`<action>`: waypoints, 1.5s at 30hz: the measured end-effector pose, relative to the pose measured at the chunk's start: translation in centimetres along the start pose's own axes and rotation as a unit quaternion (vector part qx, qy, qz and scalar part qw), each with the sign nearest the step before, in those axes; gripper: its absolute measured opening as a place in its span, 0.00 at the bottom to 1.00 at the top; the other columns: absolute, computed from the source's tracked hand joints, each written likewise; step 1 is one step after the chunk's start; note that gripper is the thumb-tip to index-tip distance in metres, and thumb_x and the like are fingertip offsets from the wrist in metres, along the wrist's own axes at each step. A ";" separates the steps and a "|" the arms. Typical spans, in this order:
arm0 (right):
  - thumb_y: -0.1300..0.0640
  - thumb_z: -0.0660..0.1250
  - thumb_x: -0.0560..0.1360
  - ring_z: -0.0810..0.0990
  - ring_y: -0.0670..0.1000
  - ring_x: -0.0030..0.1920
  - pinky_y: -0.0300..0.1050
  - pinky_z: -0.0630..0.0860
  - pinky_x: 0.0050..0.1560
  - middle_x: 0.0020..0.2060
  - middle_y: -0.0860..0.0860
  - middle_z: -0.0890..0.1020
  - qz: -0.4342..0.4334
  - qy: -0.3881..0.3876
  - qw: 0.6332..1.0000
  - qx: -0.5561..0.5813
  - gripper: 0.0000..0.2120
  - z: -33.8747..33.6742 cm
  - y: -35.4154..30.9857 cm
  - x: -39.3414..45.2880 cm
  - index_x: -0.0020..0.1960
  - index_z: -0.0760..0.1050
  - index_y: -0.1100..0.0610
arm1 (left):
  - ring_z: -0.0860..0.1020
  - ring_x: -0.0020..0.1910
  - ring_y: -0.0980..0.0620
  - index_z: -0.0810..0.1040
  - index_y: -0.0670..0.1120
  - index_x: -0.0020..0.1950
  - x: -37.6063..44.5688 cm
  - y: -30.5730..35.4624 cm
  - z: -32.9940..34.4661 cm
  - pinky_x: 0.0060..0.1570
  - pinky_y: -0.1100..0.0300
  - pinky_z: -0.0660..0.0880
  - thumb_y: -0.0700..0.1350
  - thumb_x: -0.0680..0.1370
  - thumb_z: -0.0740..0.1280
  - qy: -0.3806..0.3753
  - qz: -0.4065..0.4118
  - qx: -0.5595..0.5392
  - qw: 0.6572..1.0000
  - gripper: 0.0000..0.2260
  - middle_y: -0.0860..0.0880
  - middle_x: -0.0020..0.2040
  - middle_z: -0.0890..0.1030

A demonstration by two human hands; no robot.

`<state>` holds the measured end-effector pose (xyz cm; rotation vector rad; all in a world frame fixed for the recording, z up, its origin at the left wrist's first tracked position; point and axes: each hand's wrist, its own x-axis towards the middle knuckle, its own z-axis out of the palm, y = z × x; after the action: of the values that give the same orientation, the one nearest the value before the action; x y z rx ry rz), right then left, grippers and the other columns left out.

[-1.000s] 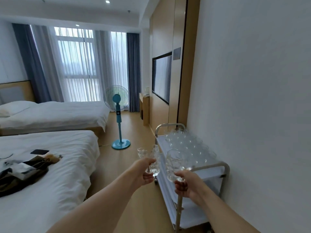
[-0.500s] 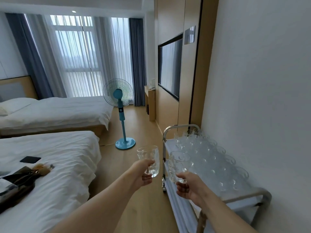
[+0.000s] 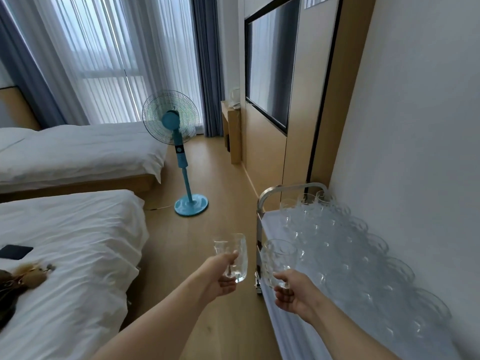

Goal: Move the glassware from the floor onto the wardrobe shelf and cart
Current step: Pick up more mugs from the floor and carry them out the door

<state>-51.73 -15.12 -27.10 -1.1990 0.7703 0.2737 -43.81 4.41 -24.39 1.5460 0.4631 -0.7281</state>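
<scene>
Clear stemmed glass (image 3: 232,252) in left hand (image 3: 219,278), upright, above floor

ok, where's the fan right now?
Head view, upper centre-left: the blue fan stands on the wooden floor at the far bed's foot, left of the cart.

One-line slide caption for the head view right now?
Left hand and right hand each hold a glass beside the cart already lined with glassware.
</scene>
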 end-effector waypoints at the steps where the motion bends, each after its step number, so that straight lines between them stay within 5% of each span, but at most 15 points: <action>1: 0.59 0.71 0.76 0.75 0.51 0.30 0.48 0.79 0.38 0.31 0.56 0.76 0.003 0.007 1.000 0.004 0.12 0.6 -0.3 1.4 0.57 0.76 0.61 | 0.77 0.45 0.43 0.77 0.42 0.54 1.7 0.6 -0.4 0.48 0.51 0.81 0.57 0.79 0.70 -0.007 0.002 0.006 1.000 0.18 0.38 0.48 0.77; 8: 0.50 0.74 0.75 0.77 0.53 0.31 0.48 0.80 0.37 0.32 0.57 0.78 0.037 0.072 0.993 0.082 0.18 5.6 -2.3 10.4 0.58 0.76 0.61 | 0.71 0.32 0.50 0.76 0.41 0.51 13.5 6.2 -2.7 0.38 0.56 0.78 0.61 0.81 0.62 -0.057 -0.015 0.022 0.998 0.22 0.42 0.39 0.72; 13: 0.48 0.74 0.75 0.74 0.52 0.30 0.46 0.78 0.34 0.32 0.56 0.77 0.036 0.152 0.980 0.120 0.17 9.0 -2.3 14.5 0.56 0.76 0.59 | 0.70 0.34 0.50 0.78 0.41 0.50 19.4 9.6 -3.7 0.36 0.58 0.76 0.58 0.81 0.65 -0.116 -0.044 0.087 0.988 0.19 0.43 0.40 0.72; 20: 0.40 0.66 0.78 0.74 0.54 0.29 0.46 0.76 0.34 0.32 0.58 0.79 0.042 0.226 0.947 0.225 0.21 9.7 -3.2 18.6 0.43 0.70 0.58 | 0.74 0.33 0.48 0.81 0.41 0.55 26.3 13.5 -1.0 0.47 0.51 0.81 0.53 0.80 0.69 -0.167 -0.085 0.139 0.972 0.15 0.41 0.43 0.77; 33: 0.49 0.62 0.82 0.77 0.54 0.34 0.50 0.76 0.39 0.35 0.58 0.79 0.025 0.233 0.939 0.252 0.15 5.9 -5.1 26.9 0.49 0.74 0.61 | 0.69 0.28 0.53 0.81 0.38 0.52 35.9 14.6 7.7 0.31 0.61 0.72 0.47 0.82 0.68 -0.193 -0.136 0.126 0.964 0.11 0.45 0.44 0.78; 39: 0.51 0.62 0.83 0.77 0.55 0.41 0.48 0.78 0.36 0.42 0.60 0.79 0.006 0.256 0.922 0.290 0.14 6.4 -4.8 28.3 0.51 0.76 0.63 | 0.73 0.43 0.51 0.82 0.40 0.56 38.4 14.5 9.8 0.47 0.59 0.75 0.45 0.82 0.67 -0.228 -0.131 0.178 0.948 0.09 0.47 0.48 0.79; 42: 0.52 0.63 0.82 0.79 0.55 0.42 0.50 0.78 0.40 0.46 0.61 0.82 0.009 0.301 0.912 0.279 0.13 7.0 -4.9 28.9 0.54 0.78 0.62 | 0.70 0.35 0.54 0.83 0.40 0.53 39.9 14.6 10.7 0.45 0.59 0.73 0.43 0.82 0.67 -0.249 -0.095 0.260 0.928 0.08 0.48 0.43 0.79; 45: 0.51 0.64 0.82 0.81 0.54 0.42 0.51 0.78 0.44 0.49 0.60 0.84 -0.006 0.353 0.901 0.253 0.13 7.3 -5.0 29.8 0.53 0.80 0.60 | 0.74 0.38 0.53 0.84 0.42 0.51 41.5 14.7 11.2 0.43 0.58 0.74 0.41 0.80 0.68 -0.273 -0.053 0.323 0.905 0.06 0.47 0.43 0.81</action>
<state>-24.52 -16.23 -42.08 -0.7844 1.3632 -0.3901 -6.17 -13.71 -42.14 1.8240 -0.1443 -1.4505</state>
